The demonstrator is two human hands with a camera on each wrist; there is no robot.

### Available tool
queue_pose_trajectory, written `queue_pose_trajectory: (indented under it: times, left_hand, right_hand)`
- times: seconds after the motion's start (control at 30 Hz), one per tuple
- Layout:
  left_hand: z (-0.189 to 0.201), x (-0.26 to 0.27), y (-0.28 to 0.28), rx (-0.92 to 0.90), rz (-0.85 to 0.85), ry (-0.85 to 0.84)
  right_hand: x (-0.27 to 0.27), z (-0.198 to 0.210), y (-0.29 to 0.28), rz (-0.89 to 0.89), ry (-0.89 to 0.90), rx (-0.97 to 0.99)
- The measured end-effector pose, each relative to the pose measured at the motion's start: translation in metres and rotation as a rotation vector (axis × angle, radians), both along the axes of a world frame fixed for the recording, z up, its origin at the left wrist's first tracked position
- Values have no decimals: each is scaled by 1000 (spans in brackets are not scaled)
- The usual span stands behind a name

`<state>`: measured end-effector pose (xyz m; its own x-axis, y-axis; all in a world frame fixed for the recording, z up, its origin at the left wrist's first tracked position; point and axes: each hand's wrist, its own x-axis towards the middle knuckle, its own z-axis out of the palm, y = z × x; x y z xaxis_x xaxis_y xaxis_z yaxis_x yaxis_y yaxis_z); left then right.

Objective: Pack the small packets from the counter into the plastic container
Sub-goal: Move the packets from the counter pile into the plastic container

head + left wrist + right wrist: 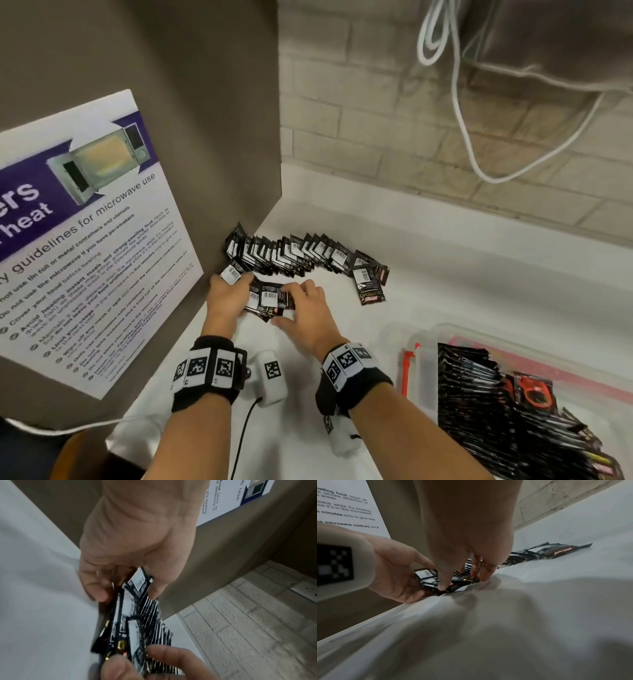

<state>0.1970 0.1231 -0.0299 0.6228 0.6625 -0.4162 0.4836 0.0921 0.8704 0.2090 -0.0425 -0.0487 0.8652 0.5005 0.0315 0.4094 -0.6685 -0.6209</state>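
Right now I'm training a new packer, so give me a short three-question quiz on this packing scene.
1. True or false: the plastic container already holds packets.
2. Which hand touches the small bunch of packets on the counter? A) left hand only B) right hand only C) both
3. Fill in: the long row of packets starts at the brown ____ on the left.

Key
1. True: dark packets are stacked inside.
2. C: both hands close on the bunch from either side.
3. Panel, the one carrying the microwave poster.
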Motion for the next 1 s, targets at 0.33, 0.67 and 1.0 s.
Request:
queue_pose_trajectory:
  times: [0.33,0.67,1.0]
  left_hand:
    - [0,-2,-13,-99,-152,-91]
    - [0,-2,-20,-146,-166,-58]
    - [14,-5,-28,-166,-515,-20]
  right_hand:
    - [5,-4,5,-5,156,192]
    - [10,-10,3,124,162,152]
    - [12,-6,-4,75,274,238]
